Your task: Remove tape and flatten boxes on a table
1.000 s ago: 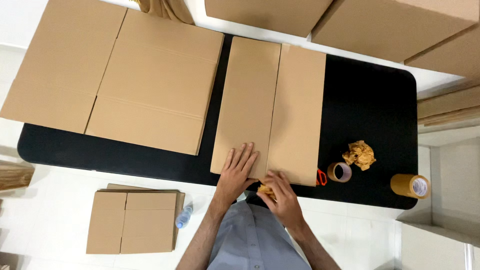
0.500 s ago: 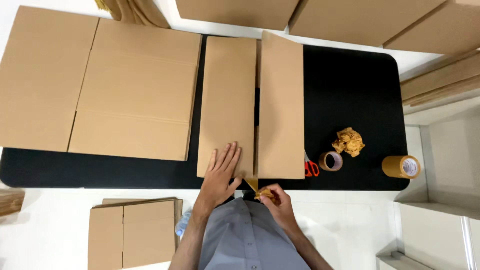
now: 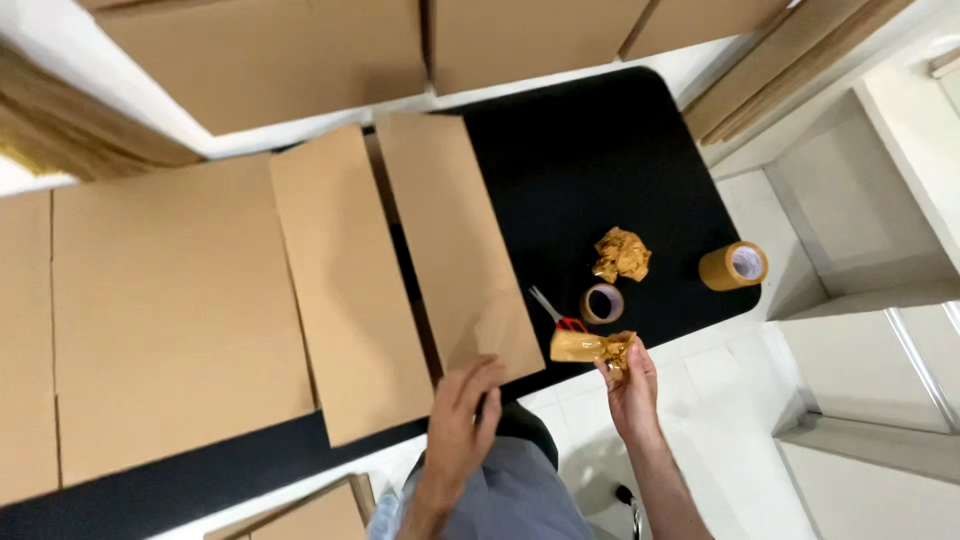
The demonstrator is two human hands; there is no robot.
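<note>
Only the head view here, looking straight down. The left hand (image 3: 462, 420) lies flat, fingers spread, on the near edge of the flattened brown cardboard box (image 3: 405, 270) whose two long flaps reach across the black desk (image 3: 600, 150); it presses rather than grips. The right hand (image 3: 630, 385) hovers just off the desk's near edge, fingers pinched around a crumpled strip of brown packing tape (image 3: 590, 347) that looks peeled and sticky.

Just beyond that hand sit red-handled scissors (image 3: 556, 314), a small nearly spent tape roll (image 3: 602, 303) and a crumpled wad of used tape (image 3: 621, 254); a fuller brown tape roll (image 3: 733, 266) stands at the desk's right corner.

My guess at the risks: the strip could fold onto itself or stick to the fingers, and the box might slide if the flat hand lifts.

The desk is matte black and mostly covered by another wide flattened carton (image 3: 160, 320) on the left. The room has a pale tiled floor (image 3: 740, 400), with more cardboard sheets stacked along the far side.
</note>
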